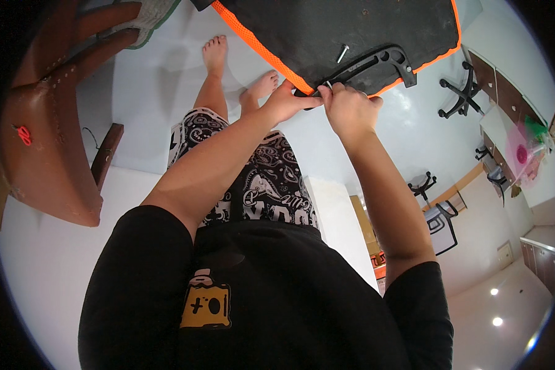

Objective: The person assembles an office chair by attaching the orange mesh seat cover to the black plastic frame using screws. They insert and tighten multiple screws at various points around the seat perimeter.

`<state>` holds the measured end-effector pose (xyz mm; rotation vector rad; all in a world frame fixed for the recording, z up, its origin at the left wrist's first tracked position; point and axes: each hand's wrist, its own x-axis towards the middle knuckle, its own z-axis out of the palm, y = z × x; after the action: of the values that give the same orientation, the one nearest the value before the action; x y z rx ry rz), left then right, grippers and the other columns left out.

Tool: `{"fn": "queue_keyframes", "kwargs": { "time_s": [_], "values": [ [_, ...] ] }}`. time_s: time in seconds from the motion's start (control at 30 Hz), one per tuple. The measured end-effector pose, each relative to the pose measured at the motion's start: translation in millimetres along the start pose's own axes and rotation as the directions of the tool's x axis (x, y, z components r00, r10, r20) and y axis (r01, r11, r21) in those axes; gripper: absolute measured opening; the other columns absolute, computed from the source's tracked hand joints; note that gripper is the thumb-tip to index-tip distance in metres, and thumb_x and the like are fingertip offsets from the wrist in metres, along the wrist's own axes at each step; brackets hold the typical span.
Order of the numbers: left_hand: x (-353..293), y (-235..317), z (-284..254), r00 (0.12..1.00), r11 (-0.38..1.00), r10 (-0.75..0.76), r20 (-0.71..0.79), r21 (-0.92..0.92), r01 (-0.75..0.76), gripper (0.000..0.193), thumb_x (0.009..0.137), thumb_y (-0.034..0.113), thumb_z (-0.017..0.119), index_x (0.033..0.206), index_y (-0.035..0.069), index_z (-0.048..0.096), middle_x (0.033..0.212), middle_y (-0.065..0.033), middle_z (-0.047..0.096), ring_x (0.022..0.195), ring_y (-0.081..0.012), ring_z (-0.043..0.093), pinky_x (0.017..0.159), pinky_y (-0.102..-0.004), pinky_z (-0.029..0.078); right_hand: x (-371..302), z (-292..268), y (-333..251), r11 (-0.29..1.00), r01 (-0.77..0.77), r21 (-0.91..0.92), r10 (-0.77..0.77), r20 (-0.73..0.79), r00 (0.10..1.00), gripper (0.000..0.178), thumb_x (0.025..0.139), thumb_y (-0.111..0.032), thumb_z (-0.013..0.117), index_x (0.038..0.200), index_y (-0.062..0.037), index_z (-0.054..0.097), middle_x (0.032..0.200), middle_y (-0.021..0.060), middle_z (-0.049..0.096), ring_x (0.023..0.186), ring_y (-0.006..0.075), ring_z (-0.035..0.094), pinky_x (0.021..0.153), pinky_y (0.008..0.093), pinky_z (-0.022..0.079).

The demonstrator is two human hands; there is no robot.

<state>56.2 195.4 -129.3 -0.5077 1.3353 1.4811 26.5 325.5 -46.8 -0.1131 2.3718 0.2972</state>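
Note:
A black fabric panel with bright orange edging [401, 28], like a chair cushion, lies in front of me. Across its near edge rests a curved black plastic armrest [376, 63] with holes along it. My left hand [283, 102] is closed around the near end of this armrest, with its thumb stretched along it. Just beside it, my right hand [354, 112] has its fingers curled in at the same end. A small silvery piece shows by the right thumb, but the fingers hide what they grip. One loose silver bolt [343, 53] lies on the panel beyond the armrest.
To the left stands a brown wooden chair [49, 142] with red-handled scissors [23, 134] on it. Several black wheeled chair bases [461, 92] are at the right, near a table with pink and green plastic bags [527, 145]. Cardboard boxes [365, 225] stand beyond my right arm.

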Motion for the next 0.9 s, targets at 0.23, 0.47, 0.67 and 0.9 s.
{"fn": "queue_keyframes", "kwargs": {
  "time_s": [0.23,0.47,0.67,0.9],
  "values": [
    [-1.3,1.3,0.3,0.998,0.998,0.062,0.005,0.0,-0.062,0.063,0.066,0.036,0.073,0.118,0.008,0.049,0.121,-0.0056,0.051,0.114,-0.0165,0.045,0.094,-0.0283,0.033,2.1,11.2,0.3,1.0,0.026,-0.015,-0.027,-0.046,0.999,0.037,0.088,-0.043,0.044,0.073,-0.0123,0.061,0.072,0.0064,0.065,0.068,0.0243,0.064,0.071,0.0471,0.042],
    [-16.4,31.5,7.6,0.996,0.981,0.021,-0.086,-0.191,-0.037,0.07,0.066,0.017,0.077,0.12,-0.001,0.037,0.107,-0.01,0.057,0.099,-0.0169,0.055,0.086,-0.0266,0.043,-5.1,17.8,14.0,0.743,-0.228,0.629,0.188,0.131,0.973,0.042,0.092,-0.038,0.037,0.084,-0.0064,0.063,0.077,0.0117,0.063,0.073,0.0269,0.059,0.073,0.0421,0.042],
    [-24.8,39.5,10.0,0.991,0.978,-0.028,-0.13,-0.21,0.0,0.062,0.066,0.014,0.077,0.116,0.0,0.043,0.102,-0.0076,0.059,0.092,-0.0157,0.057,0.083,-0.0271,0.044,-24.4,41.2,36.9,0.623,0.088,0.778,0.207,-0.272,0.94,0.021,0.087,-0.018,0.054,0.08,-0.0018,0.065,0.071,0.0087,0.054,0.063,0.021,0.05,0.065,0.0286,0.043],
    [-4.9,7.7,-0.3,0.976,0.986,0.096,-0.193,-0.117,-0.121,0.037,0.065,0.026,0.075,0.088,-0.001,0.062,0.085,-0.0052,0.064,0.08,-0.0144,0.059,0.069,-0.0273,0.044,-37.7,42.8,35.3,-0.113,-0.112,0.987,0.395,0.148,0.906,0.013,0.086,-0.012,0.056,0.088,0.0003,0.061,0.079,0.0052,0.058,0.064,0.0102,0.054,0.06,0.022,0.045]
  ]
}}
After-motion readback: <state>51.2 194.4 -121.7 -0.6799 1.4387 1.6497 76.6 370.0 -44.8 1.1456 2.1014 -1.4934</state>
